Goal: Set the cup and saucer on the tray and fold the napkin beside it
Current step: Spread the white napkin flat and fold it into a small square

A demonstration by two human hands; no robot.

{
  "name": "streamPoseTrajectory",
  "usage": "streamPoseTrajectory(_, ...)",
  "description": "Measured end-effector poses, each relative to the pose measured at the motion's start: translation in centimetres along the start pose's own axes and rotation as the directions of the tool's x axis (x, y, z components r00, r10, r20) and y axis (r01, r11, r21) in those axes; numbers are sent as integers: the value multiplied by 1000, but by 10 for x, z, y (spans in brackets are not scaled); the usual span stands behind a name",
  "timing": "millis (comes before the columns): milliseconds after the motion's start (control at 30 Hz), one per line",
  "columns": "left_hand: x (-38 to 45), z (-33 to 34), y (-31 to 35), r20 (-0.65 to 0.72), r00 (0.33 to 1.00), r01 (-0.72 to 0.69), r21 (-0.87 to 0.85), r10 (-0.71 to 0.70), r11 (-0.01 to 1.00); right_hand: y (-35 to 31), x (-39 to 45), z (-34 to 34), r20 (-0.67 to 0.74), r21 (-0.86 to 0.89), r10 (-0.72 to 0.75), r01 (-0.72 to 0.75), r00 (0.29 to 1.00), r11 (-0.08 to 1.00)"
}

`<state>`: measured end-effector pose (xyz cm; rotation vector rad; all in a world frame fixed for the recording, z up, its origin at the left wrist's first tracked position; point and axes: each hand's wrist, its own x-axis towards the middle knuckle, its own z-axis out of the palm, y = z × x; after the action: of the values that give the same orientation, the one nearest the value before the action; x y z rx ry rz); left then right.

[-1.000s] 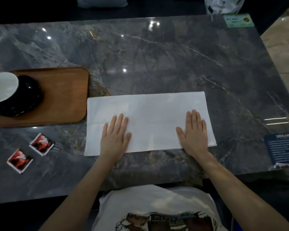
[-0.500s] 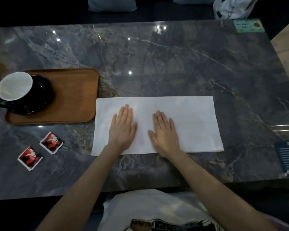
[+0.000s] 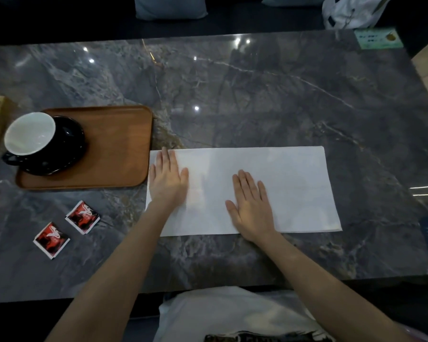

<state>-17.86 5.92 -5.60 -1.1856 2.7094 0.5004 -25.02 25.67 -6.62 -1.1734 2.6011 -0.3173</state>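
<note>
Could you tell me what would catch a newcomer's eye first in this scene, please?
The white napkin stands out first, spread on the dark marble table, with the left hand and right hand pressed flat on it. To its left, a cup on a black saucer sits on the wooden tray.
</note>
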Motion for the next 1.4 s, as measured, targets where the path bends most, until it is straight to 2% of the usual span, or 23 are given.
streamPoseTrajectory(67,-6,-3,16,-15,1000,24,16,-24,1000,0,1,-3,6,53,-15,15,1000,998)
streamPoseTrajectory(133,-21,-2,37,-33,993,-113,29,114,993,2,2,-13,-20,255,20,-14,1000,967)
streamPoseTrajectory(200,-39,4,59,6,952,-306,16,306,952,10,2,-29,-124,490,159,-79,979,868)
streamPoseTrajectory(267,-55,15,81,68,892,-449,32,446,893,28,4,-46,-283,509,306,-128,909,851)
streamPoseTrajectory(333,-61,28,97,113,857,-507,21,502,861,57,11,-59,-345,432,393,-228,852,873)
streamPoseTrajectory(400,-63,40,104,132,849,-516,4,512,856,88,22,-70,-310,361,462,-347,831,865)
streamPoseTrajectory(467,-62,46,106,136,856,-507,20,500,862,115,29,-81,-222,274,480,-418,849,866)
streamPoseTrajectory(633,-61,48,105,132,863,-498,50,489,866,149,39,-99,28,168,390,-389,921,906)
streamPoseTrajectory(800,-61,50,105,89,863,-501,24,497,865,159,54,-116,99,149,382,-393,919,907)
streamPoseTrajectory(900,-60,51,104,58,861,-507,33,505,861,159,60,-122,126,190,424,-442,897,877)
streamPoseTrajectory(1000,-61,51,104,80,859,-509,35,505,860,156,58,-124,107,326,453,-462,885,825)
streamPoseTrajectory(1133,-60,50,105,108,863,-500,53,493,864,151,51,-128,89,490,448,-431,890,758)
streamPoseTrajectory(1267,-62,48,107,148,865,-492,69,479,868,135,49,-144,110,549,415,-404,903,732)
streamPoseTrajectory(1333,-60,42,112,180,871,-469,25,457,883,119,48,-155,140,590,371,-378,918,713)
streamPoseTrajectory(1400,-54,23,119,278,872,-396,-84,403,914,100,47,-164,177,641,325,-359,929,678)
